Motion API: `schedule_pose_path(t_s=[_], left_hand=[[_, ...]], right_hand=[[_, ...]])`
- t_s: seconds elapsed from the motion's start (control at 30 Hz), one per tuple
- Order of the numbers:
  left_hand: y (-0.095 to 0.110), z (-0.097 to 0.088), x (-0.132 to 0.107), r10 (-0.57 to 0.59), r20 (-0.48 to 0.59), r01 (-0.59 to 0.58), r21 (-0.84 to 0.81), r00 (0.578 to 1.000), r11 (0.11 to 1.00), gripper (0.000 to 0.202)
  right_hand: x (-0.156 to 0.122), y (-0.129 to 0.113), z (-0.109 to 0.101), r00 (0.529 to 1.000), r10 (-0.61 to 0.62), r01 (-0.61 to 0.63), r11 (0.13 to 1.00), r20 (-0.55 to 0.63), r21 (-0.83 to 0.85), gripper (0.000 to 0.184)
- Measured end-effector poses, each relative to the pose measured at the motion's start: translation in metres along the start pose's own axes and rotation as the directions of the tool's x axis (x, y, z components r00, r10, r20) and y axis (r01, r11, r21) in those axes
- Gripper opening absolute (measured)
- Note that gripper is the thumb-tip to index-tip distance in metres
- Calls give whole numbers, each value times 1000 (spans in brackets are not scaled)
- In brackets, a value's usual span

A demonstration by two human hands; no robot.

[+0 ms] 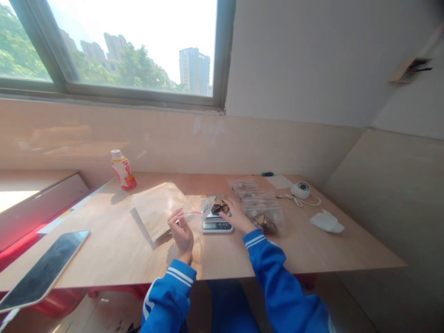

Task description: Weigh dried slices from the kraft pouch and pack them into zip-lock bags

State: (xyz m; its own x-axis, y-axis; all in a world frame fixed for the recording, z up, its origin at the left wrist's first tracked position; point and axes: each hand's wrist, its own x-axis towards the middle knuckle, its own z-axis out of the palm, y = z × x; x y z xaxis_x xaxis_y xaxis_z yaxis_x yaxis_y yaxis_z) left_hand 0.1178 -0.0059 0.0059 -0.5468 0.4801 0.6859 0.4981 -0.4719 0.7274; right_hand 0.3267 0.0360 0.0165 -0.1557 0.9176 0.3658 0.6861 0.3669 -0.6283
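Observation:
My left hand (181, 235) pinches the edge of a clear plastic zip bag (193, 206), which has a red seal line and reaches toward a small digital kitchen scale (215, 225). Dark dried pieces (220, 206) lie heaped on the scale. My right hand (238, 215) rests beside them, fingers extended, its tips touching the heap. To the right stand several clear bags of dried pieces, the nearest one (263, 218) just past my right hand. A kraft paper envelope (157, 209) lies left of my left hand.
A wooden table (118, 249) carries a red-and-white plastic bottle (123, 169), a tablet (45, 269), a white dome camera with cable (300, 190), crumpled white tissue (326, 221), a white paper sheet (279, 182) and a green marker (267, 174). A wall and window stand behind.

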Motion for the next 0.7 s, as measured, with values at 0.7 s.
schedule_pose_path(t_s=[0.7], left_hand=[[-15, 1, -9, -237, 79, 234, 38, 968, 971, 21]], right_hand=[[2, 2, 1, 974, 95, -71, 990, -204, 123, 28]])
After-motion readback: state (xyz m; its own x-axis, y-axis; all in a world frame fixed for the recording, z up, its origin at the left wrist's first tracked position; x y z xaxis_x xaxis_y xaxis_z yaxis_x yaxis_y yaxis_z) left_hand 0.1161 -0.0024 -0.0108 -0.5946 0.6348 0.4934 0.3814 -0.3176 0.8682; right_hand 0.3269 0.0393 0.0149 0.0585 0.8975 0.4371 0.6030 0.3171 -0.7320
